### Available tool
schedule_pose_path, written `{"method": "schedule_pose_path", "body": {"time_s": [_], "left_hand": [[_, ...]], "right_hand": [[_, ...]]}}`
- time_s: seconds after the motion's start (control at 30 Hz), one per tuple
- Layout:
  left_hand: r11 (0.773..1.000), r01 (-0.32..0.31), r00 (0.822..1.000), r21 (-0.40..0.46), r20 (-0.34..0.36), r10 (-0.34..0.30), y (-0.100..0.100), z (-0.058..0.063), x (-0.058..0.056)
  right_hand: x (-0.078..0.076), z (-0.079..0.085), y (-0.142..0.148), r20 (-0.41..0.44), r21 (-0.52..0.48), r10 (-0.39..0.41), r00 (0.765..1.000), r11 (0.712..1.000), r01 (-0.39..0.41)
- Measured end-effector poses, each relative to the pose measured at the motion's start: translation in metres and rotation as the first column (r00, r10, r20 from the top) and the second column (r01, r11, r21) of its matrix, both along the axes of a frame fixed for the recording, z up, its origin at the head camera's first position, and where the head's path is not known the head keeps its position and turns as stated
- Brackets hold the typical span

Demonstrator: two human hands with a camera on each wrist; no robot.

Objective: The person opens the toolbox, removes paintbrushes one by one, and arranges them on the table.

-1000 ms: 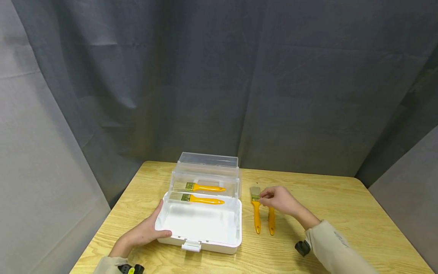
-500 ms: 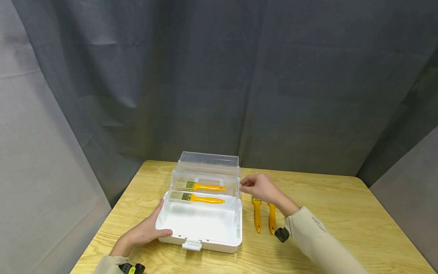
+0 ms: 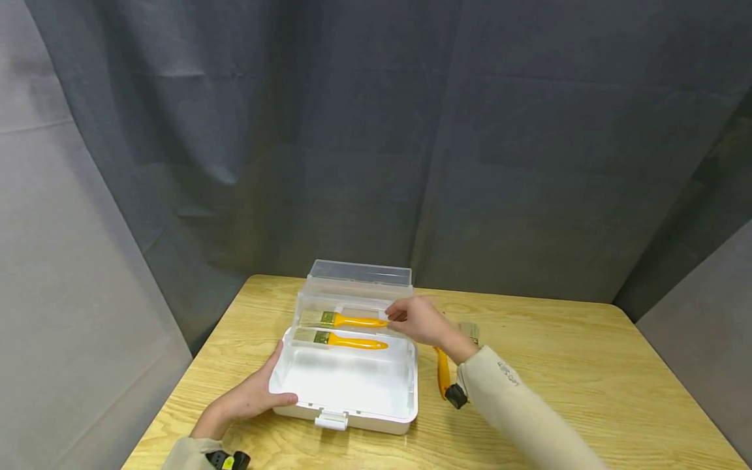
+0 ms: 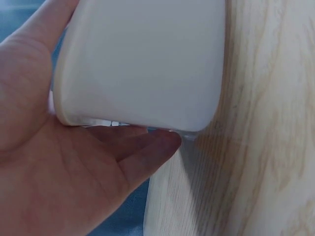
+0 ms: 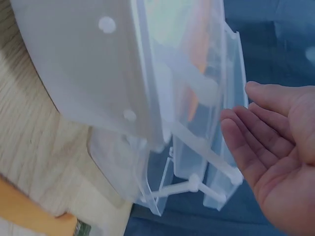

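A white toolbox (image 3: 346,385) with raised clear trays stands unlatched on the table. My left hand (image 3: 249,391) grips its left end, thumb on the front rim and fingers along the side; the left wrist view shows the white end wall (image 4: 142,64) between thumb and fingers. One yellow-handled paintbrush (image 3: 355,322) lies in the upper tray, another paintbrush (image 3: 352,342) in the lower tray. My right hand (image 3: 420,320) hovers by the upper brush's handle end, fingers loosely bent. In the right wrist view nothing shows between the fingers (image 5: 241,147), beside the clear trays (image 5: 216,147).
Right of the box, two more paintbrushes lie on the wooden table: one yellow handle (image 3: 443,375) and one bristle end (image 3: 469,330) show, the rest behind my right arm. A dark curtain (image 3: 352,130) hangs behind the table.
My right hand has moved left from above the two brushes on the table to the right end of the upper tray. My left hand stays on the box.
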State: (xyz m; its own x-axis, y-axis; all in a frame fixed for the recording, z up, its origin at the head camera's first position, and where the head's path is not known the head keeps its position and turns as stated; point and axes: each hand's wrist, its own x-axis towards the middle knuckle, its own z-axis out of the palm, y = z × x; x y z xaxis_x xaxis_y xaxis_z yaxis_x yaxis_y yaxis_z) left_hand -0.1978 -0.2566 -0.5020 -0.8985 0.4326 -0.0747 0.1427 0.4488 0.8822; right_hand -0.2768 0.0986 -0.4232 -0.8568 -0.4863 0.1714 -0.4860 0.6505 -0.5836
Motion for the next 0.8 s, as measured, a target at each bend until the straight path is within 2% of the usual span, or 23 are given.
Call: {"method": "schedule_pose_path", "body": {"time_s": [0.2, 0.4, 0.6, 0.8], "left_hand": [[1.000, -0.002, 1.000, -0.016, 0.002, 0.002, 0.000, 0.000, 0.000], [1.000, -0.002, 1.000, -0.017, -0.006, 0.002, 0.000, 0.000, 0.000], [1.000, -0.009, 1.000, -0.017, -0.002, 0.009, 0.000, 0.001, 0.000], [1.000, -0.002, 1.000, -0.010, 0.001, 0.002, 0.000, 0.002, 0.000]], "right_hand": [[-0.003, -0.002, -0.017, -0.052, 0.020, 0.033, 0.998, 0.999, -0.032], [-0.005, -0.006, -0.029, -0.143, 0.078, 0.023, 0.990, 0.997, -0.012], [-0.007, -0.014, -0.035, -0.125, 0.153, 0.008, 0.992, 0.988, 0.012], [-0.011, -0.021, -0.037, -0.154, 0.177, 0.012, 0.988, 0.984, 0.015]]}}
